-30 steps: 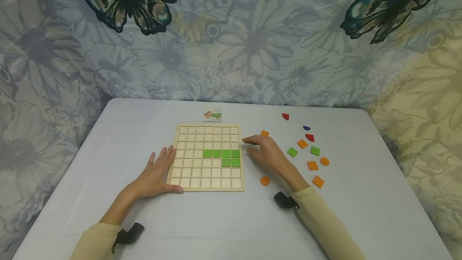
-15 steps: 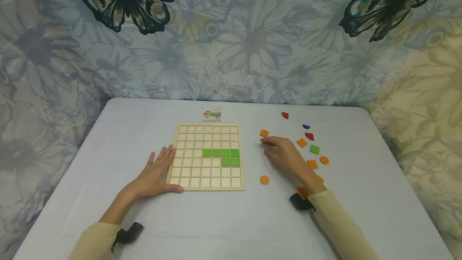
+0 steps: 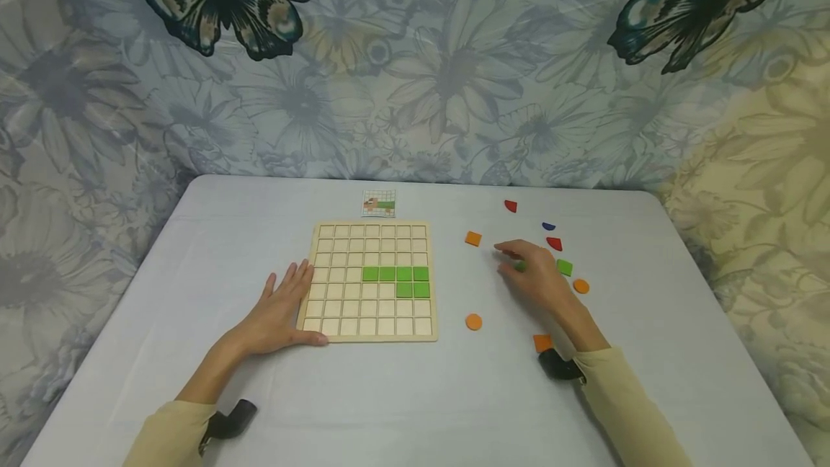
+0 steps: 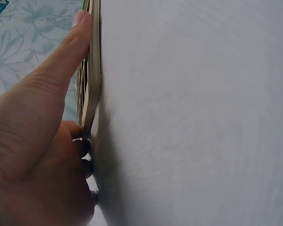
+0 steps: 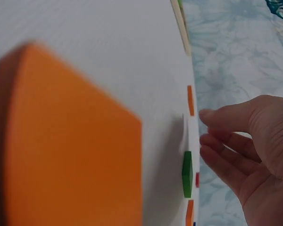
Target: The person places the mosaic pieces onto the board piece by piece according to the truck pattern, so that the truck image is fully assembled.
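Observation:
My left hand [image 3: 275,317] rests against the left edge of a square wooden grid board [image 3: 350,341], its fingers stretched along the side and the thumb at the near left corner. In the left wrist view the thumb [image 4: 61,61] touches the board's rim [image 4: 95,61]. Several green square tiles [image 3: 405,274] sit in the board's cells. My right hand [image 3: 538,278] hovers over loose tiles right of the board, thumb and fingers apart, holding nothing. Partly hidden under it, a green square tile [image 5: 187,174] lies on the table.
Beyond the board lies a small pattern card [image 3: 379,203]. Around the right hand are orange squares [image 3: 473,238], orange circles [image 3: 474,321], red pieces [image 3: 511,206], a blue half-round [image 3: 548,226] and another green square [image 3: 565,267]. A flowered cloth [image 3: 454,92] hangs behind the table.
My right hand has moved right, from beside the board's right edge to over the loose tiles. The left hand has stayed at the board, and the green tiles on it are unchanged.

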Demonstrator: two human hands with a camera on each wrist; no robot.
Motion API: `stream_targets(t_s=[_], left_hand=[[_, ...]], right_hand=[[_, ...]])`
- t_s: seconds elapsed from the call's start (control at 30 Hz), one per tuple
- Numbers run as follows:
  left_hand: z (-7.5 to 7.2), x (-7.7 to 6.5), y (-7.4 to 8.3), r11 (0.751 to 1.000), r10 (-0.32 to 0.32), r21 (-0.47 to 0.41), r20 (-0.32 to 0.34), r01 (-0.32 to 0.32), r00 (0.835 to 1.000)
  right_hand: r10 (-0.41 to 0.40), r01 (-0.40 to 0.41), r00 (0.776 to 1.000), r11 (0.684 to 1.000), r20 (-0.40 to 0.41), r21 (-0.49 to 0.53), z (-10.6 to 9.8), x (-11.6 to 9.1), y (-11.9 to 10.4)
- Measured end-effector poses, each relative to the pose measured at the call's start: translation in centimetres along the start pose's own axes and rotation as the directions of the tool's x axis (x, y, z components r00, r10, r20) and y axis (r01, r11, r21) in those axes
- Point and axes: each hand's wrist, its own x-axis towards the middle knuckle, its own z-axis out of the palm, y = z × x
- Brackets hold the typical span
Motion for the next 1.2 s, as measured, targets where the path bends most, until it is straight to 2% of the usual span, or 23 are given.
stream_targets(t_s=[0.3, 0.67, 0.83, 1.2], left_hand=[[0.0, 0.0, 0.2, 1.0, 0.003, 0.006, -0.002, -0.003, 1.0], [0.0, 0.0, 0.2, 1.0, 0.009, 0.008, -0.008, -0.009, 1.0], [-0.1, 0.0, 0.2, 1.0, 0.009, 0.003, -0.002, -0.009, 1.0], [-0.1, 0.0, 0.1, 1.0, 0.006, 0.001, -0.003, -0.006, 1.0]], right_hand=[[0.112, -0.112, 0.993, 0.993, 0.023, -0.028, -0.9, -1.4, 1.1], [0.092, -0.092, 0.996, 0.995, -0.008, -0.03, -1.7, -2.7, 2.3], [0.1, -0.1, 0.995, 0.995, -0.001, -0.024, -1.7, -2.7, 2.5], [0.059, -0.061, 0.997, 0.997, 0.048, 0.038, -2.0, -1.8, 1.7]])
